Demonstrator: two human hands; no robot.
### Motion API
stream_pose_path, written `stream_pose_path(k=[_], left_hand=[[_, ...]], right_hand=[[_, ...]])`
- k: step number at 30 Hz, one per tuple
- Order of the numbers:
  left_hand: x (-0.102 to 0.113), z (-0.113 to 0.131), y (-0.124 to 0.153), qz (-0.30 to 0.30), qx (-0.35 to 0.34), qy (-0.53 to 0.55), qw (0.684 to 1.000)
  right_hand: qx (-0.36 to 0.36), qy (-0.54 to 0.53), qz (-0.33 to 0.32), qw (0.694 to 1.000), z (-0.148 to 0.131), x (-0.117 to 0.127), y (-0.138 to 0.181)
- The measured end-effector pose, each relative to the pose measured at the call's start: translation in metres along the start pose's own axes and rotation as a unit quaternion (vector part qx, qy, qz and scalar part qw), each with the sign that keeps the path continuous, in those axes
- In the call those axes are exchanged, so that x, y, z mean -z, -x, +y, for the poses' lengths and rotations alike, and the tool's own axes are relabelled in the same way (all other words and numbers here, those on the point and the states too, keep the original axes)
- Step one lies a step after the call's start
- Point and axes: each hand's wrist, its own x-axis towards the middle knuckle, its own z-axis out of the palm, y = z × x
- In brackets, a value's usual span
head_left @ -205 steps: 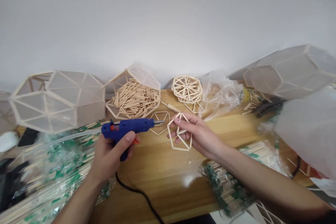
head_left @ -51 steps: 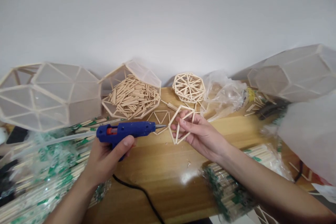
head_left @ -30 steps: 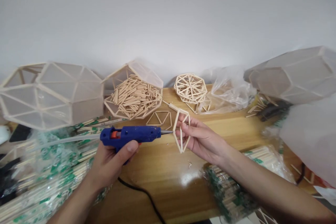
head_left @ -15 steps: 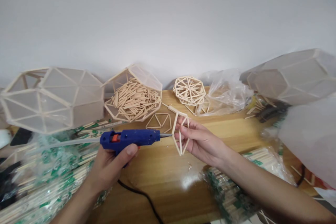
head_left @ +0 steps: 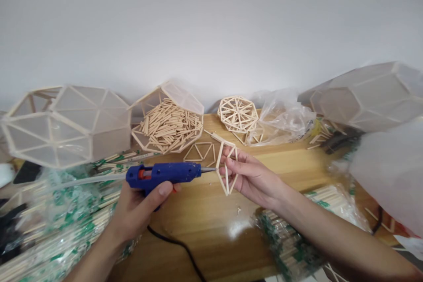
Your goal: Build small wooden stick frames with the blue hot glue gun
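My left hand [head_left: 142, 207] is wrapped round the handle of a blue hot glue gun [head_left: 165, 173], a finger at its orange trigger. A whitish glue stick [head_left: 95, 179] sticks out of the gun's back end. The metal nozzle touches, or nearly touches, the left corner of a small wooden stick frame [head_left: 218, 158] made of joined triangles. That frame is pinched between the thumb and fingers of my right hand [head_left: 247, 172]. Behind it, a flat frame of stick triangles [head_left: 199, 152] lies on the wooden table [head_left: 198, 238].
A panelled polyhedron [head_left: 69, 123] stands at left, beside an open one [head_left: 185, 97] full of short sticks [head_left: 168, 125]. Further right are a round stick frame [head_left: 238, 114], a clear plastic bag [head_left: 284, 116] and another polyhedron [head_left: 370, 97]. Bagged sticks [head_left: 76, 229] lie left; a black cord [head_left: 178, 243] trails forward.
The glue gun's trigger looks pulled further in, and the orange part in its rear slot has slid slightly forward. Both hands and the stick frame stay in almost the same place.
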Motion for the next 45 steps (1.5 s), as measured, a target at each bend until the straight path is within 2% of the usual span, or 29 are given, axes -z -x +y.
stream_pose_path(k=[9,22,26,38,45], left_hand=[[0.0007,-0.0011,-0.0017,-0.002,-0.011,0.005,1.000],[0.0006,0.0007,-0.0018,0.000,0.014,0.004,1.000],[-0.0026,0.0040,-0.0019,0.016,0.020,0.009,1.000],[0.0014,0.0039,-0.0035,0.027,-0.009,-0.003,1.000],[0.0052,0.0031,-0.0039,0.047,-0.031,-0.050,0.997]], right_hand=[[0.000,-0.008,0.001,1.000,0.0001,-0.0015,-0.0001],[0.000,-0.006,0.003,1.000,-0.0005,-0.0020,-0.0003],[-0.002,-0.002,0.006,1.000,-0.0010,-0.0030,-0.0001],[0.031,0.026,0.001,0.999,0.0008,-0.0049,0.0014],[0.057,0.049,0.013,0.997,0.0007,-0.0076,0.0020]])
